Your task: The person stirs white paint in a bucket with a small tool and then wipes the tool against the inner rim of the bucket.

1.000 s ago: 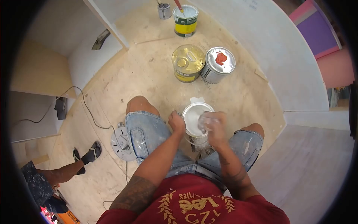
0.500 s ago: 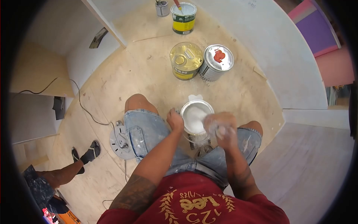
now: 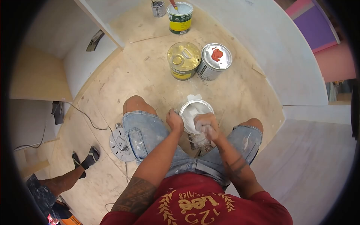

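Note:
An opened can of white paint [image 3: 186, 124] stands on the floor between my knees, its wire handle hanging down on my side. My left hand [image 3: 175, 120] is closed at the can's left rim, steadying it. Over the right part of the opening, my right hand [image 3: 207, 125] is closed in a paint-smeared fist. A pale flat tool [image 3: 193, 111] seems to reach from that fist into the white paint; its handle is hidden by my fingers. White spill shows on the floor just beyond the can.
Ahead stand a gold-lidded can [image 3: 183, 56] and a silver-lidded can [image 3: 214, 60] with a red mark. Farther off are a green-yellow paint can [image 3: 180, 18] with a brush and a small can [image 3: 158, 9]. A corded disc-shaped tool [image 3: 120, 144] lies left, near another person's feet [image 3: 90, 159].
My right hand has moved left and inward over the can, and the pale flat tool now shows inside it. My left hand stays at the rim. The view has shifted slightly.

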{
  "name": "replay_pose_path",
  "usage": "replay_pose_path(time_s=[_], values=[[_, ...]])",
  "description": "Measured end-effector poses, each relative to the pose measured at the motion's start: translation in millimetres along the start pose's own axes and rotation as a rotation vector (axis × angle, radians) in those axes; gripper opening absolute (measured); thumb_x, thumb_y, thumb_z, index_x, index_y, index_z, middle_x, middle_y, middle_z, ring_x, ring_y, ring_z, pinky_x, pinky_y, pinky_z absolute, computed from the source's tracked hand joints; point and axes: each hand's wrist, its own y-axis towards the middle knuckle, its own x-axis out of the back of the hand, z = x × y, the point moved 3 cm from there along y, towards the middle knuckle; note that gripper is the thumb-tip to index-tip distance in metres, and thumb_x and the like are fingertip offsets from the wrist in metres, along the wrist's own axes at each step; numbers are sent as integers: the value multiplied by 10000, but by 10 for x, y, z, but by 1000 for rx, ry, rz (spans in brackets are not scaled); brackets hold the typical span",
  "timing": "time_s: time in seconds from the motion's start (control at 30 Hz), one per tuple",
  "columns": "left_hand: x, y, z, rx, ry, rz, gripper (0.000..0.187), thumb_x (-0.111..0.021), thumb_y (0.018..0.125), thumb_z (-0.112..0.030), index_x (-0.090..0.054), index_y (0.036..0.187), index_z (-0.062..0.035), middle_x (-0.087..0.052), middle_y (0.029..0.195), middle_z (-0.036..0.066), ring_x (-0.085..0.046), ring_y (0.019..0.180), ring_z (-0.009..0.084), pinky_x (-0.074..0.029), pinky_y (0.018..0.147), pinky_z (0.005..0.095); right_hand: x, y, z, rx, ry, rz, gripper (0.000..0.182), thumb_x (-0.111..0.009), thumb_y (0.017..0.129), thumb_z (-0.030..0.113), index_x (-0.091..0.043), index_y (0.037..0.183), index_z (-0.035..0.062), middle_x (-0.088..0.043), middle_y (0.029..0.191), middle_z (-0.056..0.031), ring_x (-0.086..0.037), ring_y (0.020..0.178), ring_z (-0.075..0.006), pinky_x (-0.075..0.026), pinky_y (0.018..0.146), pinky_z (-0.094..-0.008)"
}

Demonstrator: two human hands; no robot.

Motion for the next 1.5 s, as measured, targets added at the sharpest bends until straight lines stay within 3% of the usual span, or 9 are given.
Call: replay_pose_path(time_s=[0.13,0.33,0.43,0.53,0.73,0.93,1.13,1.33,1.5], values=[[43,-80,-105,17,6,37,528,-462,918,-326,-604,1174,113,-610,1200,303,-562,1143,424,-399,1000,419,-20,67,130,-331,-56,11,301,-546,738,266,-508,559,27,-478,531,-108,-510,504,-298,-365,498,-372],[15,-9,-47,-4,33,19,526,-460,916,-323,-601,1189,104,-603,1221,296,-572,1128,411,-404,995,412,-66,356,898,62,100,205,265,-515,693,243,-510,577,5,-494,540,-113,-529,505,-256,-395,513,-353],[32,-77,-124,12,2,17,525,-462,916,-323,-600,1192,102,-605,1222,293,-573,1130,407,-405,995,411,41,-56,-212,-79,98,205,274,-530,726,256,-522,583,22,-498,543,-95,-514,496,-288,-398,506,-357],[59,-122,-192,29,-21,37,528,-460,919,-326,-597,1198,100,-603,1229,291,-566,1151,403,-401,1004,405,7,-14,55,-311,126,179,320,-528,758,292,-493,563,42,-490,538,-91,-490,482,-295,-380,490,-368],[14,-48,-93,19,2,14,536,-451,925,-335,-588,1213,95,-603,1223,291,-561,1159,400,-394,1011,404,-134,269,784,120,100,237,393,-514,768,343,-476,556,15,-462,516,-91,-440,460,-266,-347,483,-342],[46,-83,-144,19,35,27,550,-437,930,-348,-584,1213,101,-579,1252,305,-542,1179,422,-384,1023,417,-45,4,78,-287,24,149,319,-520,743,315,-489,552,62,-467,525,-78,-495,489,-293,-393,492,-374],[26,-67,-129,-3,68,33,538,-433,931,-344,-596,1200,92,-576,1242,315,-533,1180,433,-376,1028,432,-74,273,878,148,259,152,383,-500,742,373,-479,558,37,-454,524,-87,-471,467,-236,-372,484,-349],[21,-31,-121,-4,58,59,541,-435,928,-344,-596,1204,92,-572,1256,311,-526,1194,429,-376,1029,430,200,10,-57,-302,254,197,430,-495,761,387,-446,527,29,-422,500,-84,-401,440,-270,-340,476,-339],[15,-53,-98,32,47,22,541,-448,929,-343,-585,1225,89,-568,1269,305,-526,1202,424,-375,1038,428,80,311,837,-32,309,212,383,-506,711,343,-432,514,23,-420,493,-83,-393,440,-226,-333,477,-328]])
